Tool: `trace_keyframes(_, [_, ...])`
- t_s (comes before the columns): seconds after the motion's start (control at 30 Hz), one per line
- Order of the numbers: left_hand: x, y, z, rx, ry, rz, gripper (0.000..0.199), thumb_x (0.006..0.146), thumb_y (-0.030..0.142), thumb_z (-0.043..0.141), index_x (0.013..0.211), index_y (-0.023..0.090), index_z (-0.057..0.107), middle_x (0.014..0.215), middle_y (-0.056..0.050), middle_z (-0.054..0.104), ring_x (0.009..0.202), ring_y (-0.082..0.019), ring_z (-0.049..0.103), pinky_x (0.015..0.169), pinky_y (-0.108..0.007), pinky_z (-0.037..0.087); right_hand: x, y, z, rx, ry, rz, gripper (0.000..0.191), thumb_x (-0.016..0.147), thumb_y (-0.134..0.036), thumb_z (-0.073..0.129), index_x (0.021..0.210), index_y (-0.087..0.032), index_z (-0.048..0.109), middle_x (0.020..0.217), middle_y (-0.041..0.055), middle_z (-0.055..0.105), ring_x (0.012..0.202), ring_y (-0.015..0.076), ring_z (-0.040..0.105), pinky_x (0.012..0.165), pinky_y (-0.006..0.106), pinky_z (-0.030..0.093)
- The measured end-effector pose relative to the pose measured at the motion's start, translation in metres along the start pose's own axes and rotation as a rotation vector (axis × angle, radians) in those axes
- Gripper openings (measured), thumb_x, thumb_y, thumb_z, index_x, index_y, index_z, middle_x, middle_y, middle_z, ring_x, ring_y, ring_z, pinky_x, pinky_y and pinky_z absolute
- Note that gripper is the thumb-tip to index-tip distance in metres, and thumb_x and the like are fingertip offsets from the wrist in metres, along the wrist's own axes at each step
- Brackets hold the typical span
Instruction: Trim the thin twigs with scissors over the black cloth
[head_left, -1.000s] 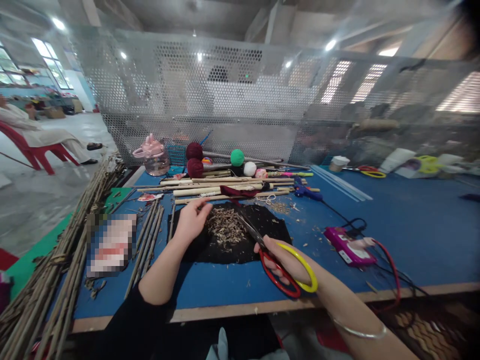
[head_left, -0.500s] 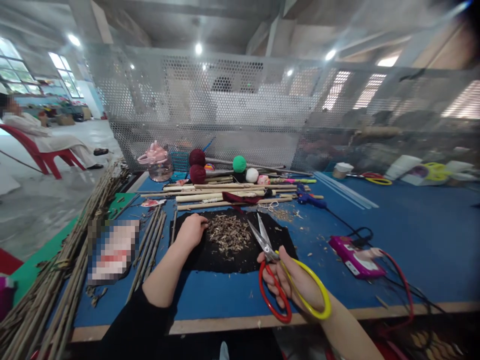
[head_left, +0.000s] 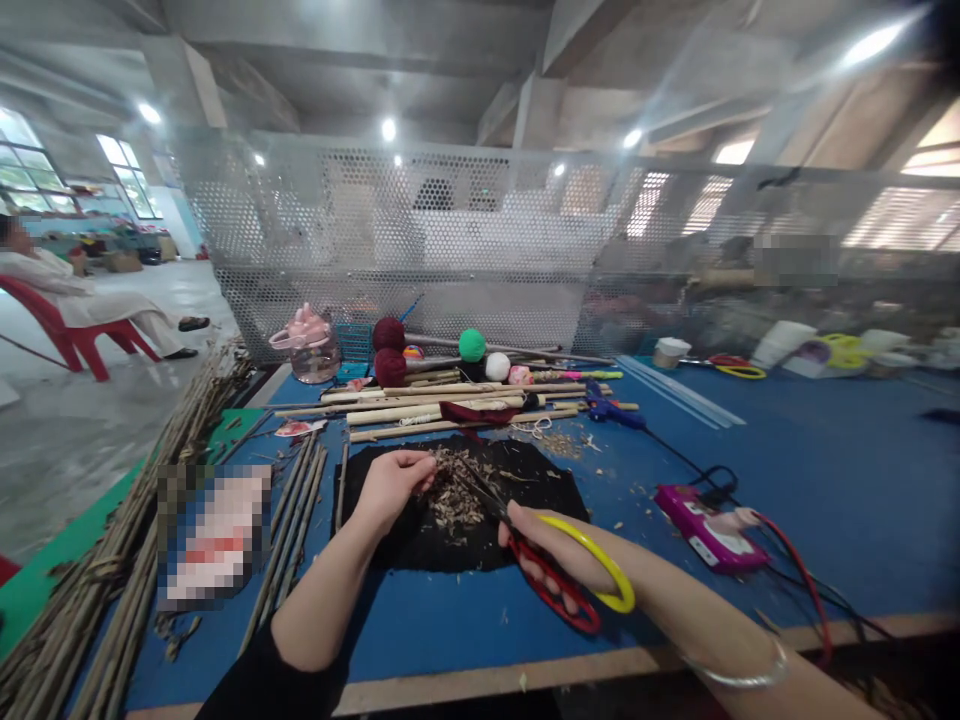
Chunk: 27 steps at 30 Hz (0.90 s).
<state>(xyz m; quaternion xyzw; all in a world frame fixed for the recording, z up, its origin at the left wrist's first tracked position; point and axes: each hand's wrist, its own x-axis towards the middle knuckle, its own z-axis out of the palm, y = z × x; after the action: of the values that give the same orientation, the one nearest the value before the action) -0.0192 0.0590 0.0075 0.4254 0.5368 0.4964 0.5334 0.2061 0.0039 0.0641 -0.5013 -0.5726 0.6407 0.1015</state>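
Note:
My left hand (head_left: 391,490) reaches over the left edge of a heap of brown wood chips (head_left: 455,505). Its thumb and fingertips are pinched together, and whatever lies between them is too small to make out. The chips rest on a black cloth (head_left: 405,550) spread over the blue table. My right hand (head_left: 547,555) grips a pair of scissors (head_left: 624,590) with one red and one yellow handle. The scissor blades point up and left into the chips and look nearly closed, their tips hard to tell from the chips.
Long sticks (head_left: 112,540) lie bundled at left, with several shorter sticks (head_left: 296,520) beside the cloth. Behind it are peeled rods (head_left: 420,410), yarn balls (head_left: 390,367) and a blue glue gun (head_left: 611,408). A purple box (head_left: 709,530) with cables sits right. A person (head_left: 67,290) sits far left.
My left hand has moved right to the chips, its fingertips now pinched. The scissors have swung left over the heap, and their blades have come together. The view has tilted up slightly.

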Motion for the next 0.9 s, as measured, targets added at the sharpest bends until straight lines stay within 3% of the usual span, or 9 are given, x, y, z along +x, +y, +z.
trace_keyframes(0.1, [-0.005,0.004,0.006,-0.049,-0.025,-0.052,0.037,0.052,0.038,0.075,0.072,0.010,0.064,0.059,-0.002,0.061,0.049,-0.007,0.052,0.052,-0.020,0.044,0.012,-0.004,0.004,-0.011,-0.036,0.004,0.055,0.078,-0.070,0.024,0.088,-0.020,0.045,0.047,-0.0081,0.038,0.029,0.0051,0.035,0.027,0.016,0.034])
trace_keyframes(0.23, [-0.009,0.005,0.008,0.106,-0.041,0.027,0.031,0.056,0.036,0.072,0.070,0.009,0.064,0.054,-0.001,0.059,0.046,-0.006,0.048,0.048,-0.019,0.040,0.025,-0.002,0.010,-0.014,-0.040,0.000,0.056,0.077,-0.071,0.025,0.089,-0.020,0.046,0.048,-0.0075,0.041,0.030,0.0052,0.036,0.028,0.017,0.036])
trace_keyframes(0.43, [-0.011,0.006,0.008,0.273,0.005,0.079,0.020,0.059,0.031,0.068,0.063,0.012,0.061,0.051,0.000,0.058,0.045,-0.008,0.049,0.046,-0.020,0.039,0.029,-0.002,0.015,-0.035,0.014,-0.080,0.053,0.078,-0.069,0.030,0.081,-0.019,0.047,0.043,-0.0095,0.033,0.027,0.0038,0.027,0.025,0.014,0.027])
trace_keyframes(0.67, [-0.011,0.004,0.005,0.439,-0.005,0.146,0.024,0.062,0.037,0.064,0.063,0.013,0.062,0.051,-0.001,0.058,0.045,-0.009,0.049,0.045,-0.020,0.036,0.028,0.003,0.018,-0.082,0.085,-0.162,0.048,0.081,-0.061,0.036,0.072,-0.015,0.050,0.041,-0.0086,0.033,0.032,0.0026,0.025,0.033,0.015,0.021])
trace_keyframes(0.9, [-0.012,0.005,0.005,0.575,0.051,0.193,0.023,0.064,0.037,0.061,0.061,0.015,0.061,0.052,0.000,0.058,0.048,-0.010,0.049,0.047,-0.021,0.034,0.012,0.016,0.013,0.036,0.050,-0.041,0.046,0.078,-0.063,0.040,0.079,-0.018,0.048,0.045,-0.0095,0.032,0.032,0.0026,0.022,0.029,0.013,0.019])
